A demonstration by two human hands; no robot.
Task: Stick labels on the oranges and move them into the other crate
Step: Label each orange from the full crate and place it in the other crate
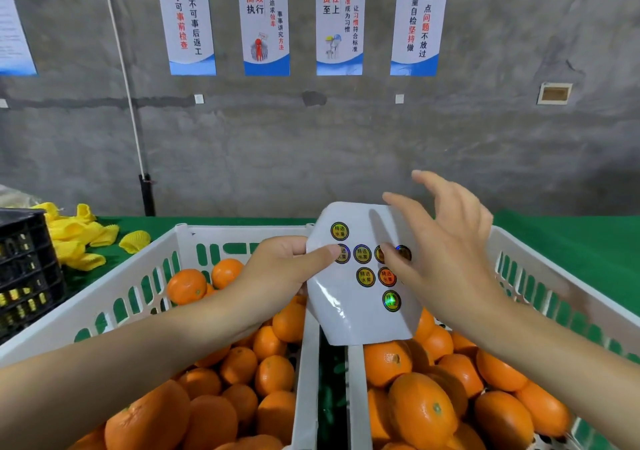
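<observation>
As left hand (277, 269) pinches sheet (356, 314), eight labels (365, 276)

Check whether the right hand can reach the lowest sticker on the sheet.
Probably yes: the lowest sticker lies uncovered beside the right hand, and the left hand grips the sheet farther left.

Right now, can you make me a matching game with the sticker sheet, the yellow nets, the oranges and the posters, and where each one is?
Things:
1. sticker sheet
2. yellow nets
3. oranges
4. posters

Places:
A. up on the grey wall
B. inside the white crates
C. loose on the green cloth
D. pinched in the left hand

Pairs: 1-D, 2-C, 3-B, 4-A.
</observation>
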